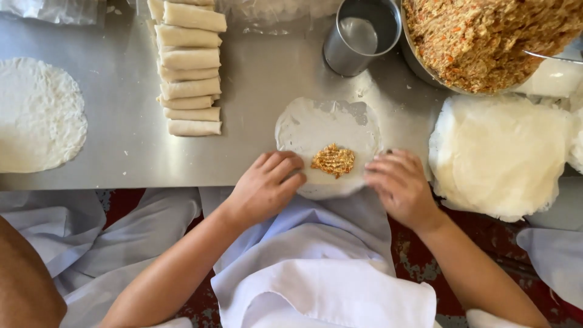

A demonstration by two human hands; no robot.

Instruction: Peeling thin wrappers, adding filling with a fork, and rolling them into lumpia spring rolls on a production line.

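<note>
Wrapper (pixel 316 124), thin round sheet, lies flat on steel counter (pixel 127 152) at near edge, small heap of filling (pixel 333 160) on its lower half. Left hand (pixel 267 185) rests fingers on wrapper's near-left edge; right hand (pixel 398 185) touches near-right edge; both w/ fingers loosely curled, gripping nothing yet. Looks like start of fold: near edge needs lifting over filling evenly.

Containers: big bowl (pixel 419 64) top right heaped w/ filling mix; steel cup (pixel 358 36) holds whitish liquid. Finished rolls (pixel 189 67) stacked left; wrapper stack (pixel 498 155) right.

Bare forearms, no sleeves, white apron over the lap
</note>
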